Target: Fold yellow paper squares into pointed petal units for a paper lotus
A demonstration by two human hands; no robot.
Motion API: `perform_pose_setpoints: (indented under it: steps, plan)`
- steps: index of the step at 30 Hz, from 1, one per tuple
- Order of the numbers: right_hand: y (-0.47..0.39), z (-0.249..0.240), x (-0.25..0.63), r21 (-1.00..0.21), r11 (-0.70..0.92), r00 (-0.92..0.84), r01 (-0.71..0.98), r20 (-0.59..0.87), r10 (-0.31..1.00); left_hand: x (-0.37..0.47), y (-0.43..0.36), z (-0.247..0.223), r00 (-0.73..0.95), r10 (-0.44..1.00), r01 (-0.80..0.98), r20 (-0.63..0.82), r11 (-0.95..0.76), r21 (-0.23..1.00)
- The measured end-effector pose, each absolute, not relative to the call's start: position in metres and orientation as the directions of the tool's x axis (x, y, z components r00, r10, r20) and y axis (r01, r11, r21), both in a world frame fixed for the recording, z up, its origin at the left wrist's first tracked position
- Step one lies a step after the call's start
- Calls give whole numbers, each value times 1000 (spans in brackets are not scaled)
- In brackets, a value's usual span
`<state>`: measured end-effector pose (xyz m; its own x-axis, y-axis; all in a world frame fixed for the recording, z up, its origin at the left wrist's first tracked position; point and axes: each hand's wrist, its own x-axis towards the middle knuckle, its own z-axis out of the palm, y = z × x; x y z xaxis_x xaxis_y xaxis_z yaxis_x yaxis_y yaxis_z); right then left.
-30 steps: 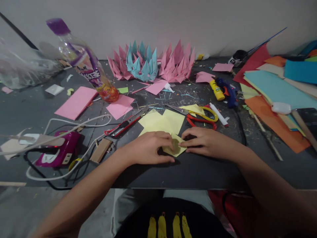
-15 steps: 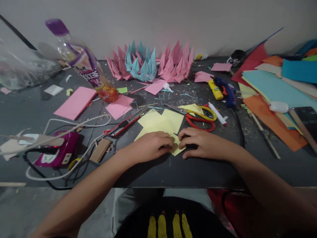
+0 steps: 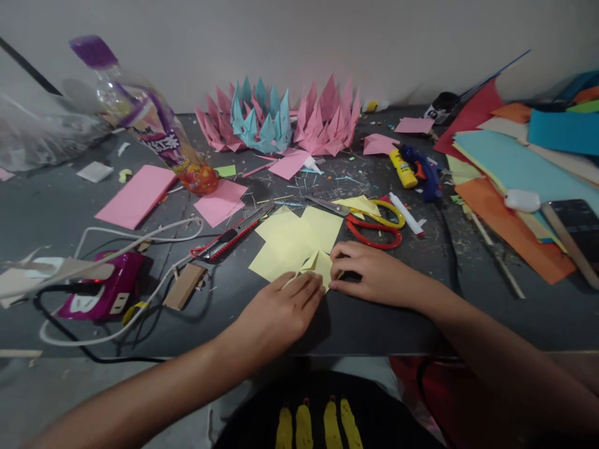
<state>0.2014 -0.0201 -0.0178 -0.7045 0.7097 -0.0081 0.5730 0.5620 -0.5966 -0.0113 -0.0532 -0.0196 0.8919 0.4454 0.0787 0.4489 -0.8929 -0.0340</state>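
Observation:
A small folded yellow paper (image 3: 319,262) lies near the table's front edge with a raised flap. My left hand (image 3: 294,302) covers its lower left part, fingers together and pressed down on it. My right hand (image 3: 360,271) holds its right edge, with thumb and fingers closed. Beyond my hands, yellow sheets (image 3: 285,240) overlap on the table. Scissors (image 3: 374,227) with red and yellow handles lie behind my right hand. A red utility knife (image 3: 234,234) rests to the left of the sheets.
A tilted-looking bottle (image 3: 161,134), pink paper (image 3: 135,196) and a magenta power adapter (image 3: 110,287) are on the left. Folded paper crowns (image 3: 262,118) stand at the back. A glue gun (image 3: 423,174), glue stick (image 3: 403,168) and coloured sheets (image 3: 519,212) are at right.
My left hand has moved down and toward me, with its fingers now flatter over the folded paper. More of the paper's raised flap shows. The view has shifted slightly.

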Motion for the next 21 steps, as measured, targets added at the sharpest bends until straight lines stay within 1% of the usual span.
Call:
perform_pose_setpoints:
  steps: [3, 7, 12, 16, 21]
  plan:
    - [-23, -20, 197, -560, 557, -673, 613, -2, 739, -18, -63, -28, 852, 518, 517, 71, -855, 32]
    - [-26, -23, 193, -525, 530, -621, 666, 5, 784, -19, -68, -29, 840, 542, 534, 24, -834, 141]
    - [-25, -26, 192, -583, 435, -547, 686, -19, 837, -17, -70, -29, 817, 576, 558, 26, -802, 214]
    - [-23, -27, 192, -627, 375, -507, 683, -38, 861, -17, -72, -30, 797, 603, 579, 34, -778, 243]
    - [-22, -29, 192, -643, 410, -532, 647, 5, 847, -16, -72, -29, 785, 620, 595, 14, -759, 262]
